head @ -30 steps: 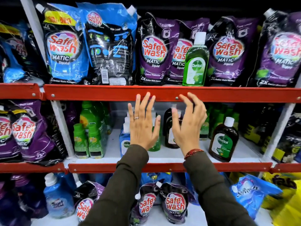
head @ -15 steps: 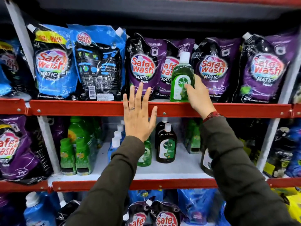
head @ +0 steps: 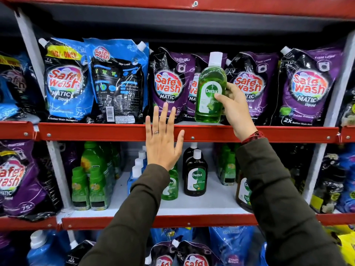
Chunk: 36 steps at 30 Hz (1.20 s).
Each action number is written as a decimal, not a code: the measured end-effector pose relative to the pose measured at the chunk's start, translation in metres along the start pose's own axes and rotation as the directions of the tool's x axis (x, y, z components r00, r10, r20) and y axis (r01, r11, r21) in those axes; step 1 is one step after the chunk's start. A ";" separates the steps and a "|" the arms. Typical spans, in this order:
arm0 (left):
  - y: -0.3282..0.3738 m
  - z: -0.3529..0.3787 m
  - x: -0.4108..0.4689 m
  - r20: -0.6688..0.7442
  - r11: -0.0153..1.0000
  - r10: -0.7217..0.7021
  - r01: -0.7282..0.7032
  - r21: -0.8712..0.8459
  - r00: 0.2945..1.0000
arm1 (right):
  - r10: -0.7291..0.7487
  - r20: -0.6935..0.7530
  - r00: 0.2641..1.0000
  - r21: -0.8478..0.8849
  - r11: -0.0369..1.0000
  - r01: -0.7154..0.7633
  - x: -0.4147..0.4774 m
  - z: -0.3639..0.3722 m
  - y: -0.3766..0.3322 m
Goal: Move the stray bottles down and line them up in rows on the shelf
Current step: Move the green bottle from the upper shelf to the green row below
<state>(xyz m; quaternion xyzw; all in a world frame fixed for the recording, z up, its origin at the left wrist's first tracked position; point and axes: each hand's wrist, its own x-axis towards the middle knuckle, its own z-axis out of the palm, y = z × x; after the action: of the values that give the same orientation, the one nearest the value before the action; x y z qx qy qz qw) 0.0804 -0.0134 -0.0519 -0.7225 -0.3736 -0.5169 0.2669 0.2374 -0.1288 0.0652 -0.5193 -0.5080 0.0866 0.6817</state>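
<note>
A green Dettol bottle (head: pixel 209 89) with a white cap stands among detergent pouches on the upper shelf. My right hand (head: pixel 235 110) grips its right side, thumb across the label. My left hand (head: pixel 162 139) is spread flat in front of the upper shelf's red edge (head: pixel 96 131), holding nothing. On the white middle shelf (head: pixel 211 204) below stand a dark brown Dettol bottle (head: pixel 195 175), a small green Dettol bottle (head: pixel 171 187) partly behind my left sleeve, and another brown bottle (head: pixel 243 192) mostly hidden by my right sleeve.
Purple and blue Safe Wash pouches (head: pixel 169 87) fill the upper shelf behind the bottle. The middle shelf also holds green bottles (head: pixel 90 181) at left, blue bottles with white caps (head: pixel 137 169), and more green bottles (head: pixel 227 166) at the back right. Pouches crowd the bottom shelf.
My right hand rose from the middle shelf's height to the upper shelf and took hold of the green Dettol bottle. My left hand stayed spread near the red shelf edge.
</note>
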 end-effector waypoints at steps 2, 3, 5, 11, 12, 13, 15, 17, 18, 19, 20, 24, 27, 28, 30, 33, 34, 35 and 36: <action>-0.001 -0.002 0.000 0.007 1.000 0.010 -0.010 -0.008 1.000 | -0.008 0.014 1.000 0.016 1.000 0.008 -0.004 0.001 -0.006; -0.002 -0.003 0.000 0.008 1.000 0.017 -0.017 -0.020 1.000 | -0.011 0.023 1.000 0.017 1.000 0.010 -0.006 0.002 -0.008; -0.003 -0.005 -0.003 0.005 0.998 0.017 -0.017 -0.058 1.000 | -0.021 0.037 0.999 0.022 1.000 0.020 -0.014 0.004 -0.008; -0.010 -0.009 -0.036 -0.038 0.993 -0.025 0.020 -0.118 0.999 | -0.017 0.052 0.999 0.074 0.997 0.013 -0.041 0.013 0.017; -0.012 -0.009 -0.043 -0.038 0.992 -0.022 0.018 -0.121 0.999 | -0.012 0.057 0.998 0.081 0.997 0.007 -0.047 0.016 0.023; -0.014 -0.008 -0.050 -0.034 0.992 -0.026 0.021 -0.121 0.999 | -0.006 0.063 0.998 0.094 0.996 0.000 -0.054 0.018 0.029; -0.018 -0.006 -0.064 -0.017 0.993 -0.040 0.037 -0.116 0.999 | -0.001 0.063 0.998 0.107 0.994 -0.006 -0.067 0.023 0.040; -0.021 -0.004 -0.080 0.015 0.992 -0.053 0.054 -0.118 0.998 | 0.005 0.065 0.998 0.115 0.993 -0.012 -0.082 0.029 0.053; -0.023 -0.002 -0.088 0.034 0.990 -0.058 0.062 -0.125 0.998 | 0.010 0.073 0.997 0.114 0.993 -0.018 -0.088 0.031 0.059; -0.025 0.000 -0.096 0.051 0.988 -0.065 0.071 -0.134 0.997 | 0.015 0.081 0.997 0.112 0.993 -0.024 -0.095 0.034 0.066; -0.026 0.001 -0.103 0.064 0.987 -0.071 0.079 -0.142 0.995 | 0.025 0.087 0.996 0.111 0.993 -0.035 -0.100 0.036 0.071; -0.031 0.005 -0.138 0.139 0.979 -0.091 0.114 -0.172 0.986 | 0.065 0.134 0.989 0.110 0.991 -0.080 -0.126 0.046 0.098; -0.033 0.010 -0.167 0.224 0.973 -0.110 0.151 -0.176 0.968 | 0.105 0.163 0.981 0.086 0.989 -0.120 -0.145 0.054 0.121; -0.033 0.012 -0.177 0.253 0.973 -0.112 0.158 -0.169 0.961 | 0.118 0.166 0.979 0.058 0.990 -0.129 -0.150 0.057 0.129; -0.034 0.016 -0.196 0.317 0.978 -0.104 0.154 -0.138 0.943 | 0.159 0.183 0.970 0.038 0.985 -0.169 -0.161 0.061 0.144; -0.035 0.028 -0.226 0.424 0.982 -0.105 0.162 -0.100 0.899 | 0.204 0.216 0.955 0.003 0.978 -0.209 -0.171 0.072 0.166; -0.035 0.031 -0.235 0.452 0.980 -0.110 0.173 -0.100 0.885 | 0.221 0.211 0.952 -0.011 0.975 -0.224 -0.174 0.075 0.174; -0.034 0.034 -0.243 0.475 0.977 -0.115 0.185 -0.105 0.873 | 0.233 0.209 0.950 -0.007 0.972 -0.237 -0.175 0.078 0.179; -0.034 0.037 -0.250 0.494 0.974 -0.120 0.199 -0.112 0.861 | 0.252 0.209 0.945 -0.020 0.967 -0.254 -0.176 0.080 0.186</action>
<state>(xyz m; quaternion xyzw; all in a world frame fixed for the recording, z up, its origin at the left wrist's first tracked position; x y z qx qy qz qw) 0.0261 -0.0316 -0.3006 -0.8141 -0.4446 -0.3683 0.0627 0.1681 -0.1101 -0.1931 -0.5658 -0.5060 0.2293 0.6093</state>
